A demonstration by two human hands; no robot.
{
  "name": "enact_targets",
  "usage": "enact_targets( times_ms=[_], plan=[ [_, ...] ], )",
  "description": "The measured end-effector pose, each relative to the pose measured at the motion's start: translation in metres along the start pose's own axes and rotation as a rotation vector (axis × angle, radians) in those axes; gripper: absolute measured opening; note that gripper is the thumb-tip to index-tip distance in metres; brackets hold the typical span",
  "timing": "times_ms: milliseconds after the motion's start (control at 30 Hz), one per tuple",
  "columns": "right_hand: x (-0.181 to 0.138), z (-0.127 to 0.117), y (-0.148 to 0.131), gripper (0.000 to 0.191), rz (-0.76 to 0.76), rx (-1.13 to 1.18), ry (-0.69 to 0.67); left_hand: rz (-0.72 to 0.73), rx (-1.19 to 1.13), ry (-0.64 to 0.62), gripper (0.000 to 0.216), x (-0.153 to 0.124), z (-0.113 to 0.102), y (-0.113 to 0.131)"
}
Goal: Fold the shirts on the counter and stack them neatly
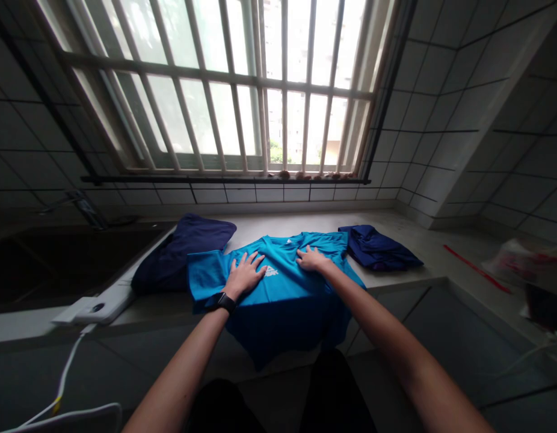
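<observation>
A bright blue T-shirt [283, 294] lies spread on the counter [396, 282], its lower part hanging over the front edge. My left hand [245, 273] rests flat on its chest near the white logo, fingers spread. A black watch sits on that wrist. My right hand [311, 258] lies flat on the shirt near the collar, fingers apart. Neither hand holds anything.
A dark navy garment [181, 258] lies left of the shirt, and a folded dark blue garment [378, 248] lies to its right. A dark sink [57, 258] with a tap is at far left. White device [95, 308] with cable sits on the counter edge. Barred window [242, 90] behind.
</observation>
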State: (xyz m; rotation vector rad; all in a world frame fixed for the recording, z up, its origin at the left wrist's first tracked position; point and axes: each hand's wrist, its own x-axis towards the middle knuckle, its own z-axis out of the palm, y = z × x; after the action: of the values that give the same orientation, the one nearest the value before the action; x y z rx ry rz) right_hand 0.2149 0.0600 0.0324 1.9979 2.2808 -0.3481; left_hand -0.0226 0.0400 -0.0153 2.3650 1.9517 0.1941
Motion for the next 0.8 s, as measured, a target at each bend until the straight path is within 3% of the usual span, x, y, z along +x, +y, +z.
enact_targets(
  times_ms=[167, 367, 467, 533, 633, 733, 800],
  plan=[
    [0.007, 0.024, -0.024, 0.056, -0.268, 0.226, 0.144, -0.042, 0.084, 0.006, 0.059, -0.004, -0.002, 0.003],
    [0.008, 0.030, 0.005, 0.069, 0.157, 0.194, 0.175, -0.009, 0.268, 0.064, 0.055, -0.014, -0.009, 0.003],
    [0.008, 0.022, 0.027, 0.076, 0.376, 0.177, 0.214, -0.028, 0.310, 0.001, 0.050, -0.012, -0.017, -0.005],
    [0.010, 0.014, 0.037, 0.069, 0.436, 0.181, 0.248, -0.075, 0.314, -0.038, 0.045, -0.006, -0.023, -0.009],
    [0.015, 0.010, 0.045, 0.046, 0.244, 0.293, 0.300, -0.078, 0.274, 0.058, 0.044, 0.007, -0.025, -0.002],
    [0.017, 0.018, 0.052, 0.056, -0.009, 0.452, 0.308, 0.026, 0.156, 0.134, 0.050, 0.018, -0.014, 0.016],
    [0.016, 0.024, 0.063, 0.059, 0.005, 0.448, 0.365, 0.038, 0.081, 0.080, 0.055, 0.023, -0.003, 0.025]
  ],
)
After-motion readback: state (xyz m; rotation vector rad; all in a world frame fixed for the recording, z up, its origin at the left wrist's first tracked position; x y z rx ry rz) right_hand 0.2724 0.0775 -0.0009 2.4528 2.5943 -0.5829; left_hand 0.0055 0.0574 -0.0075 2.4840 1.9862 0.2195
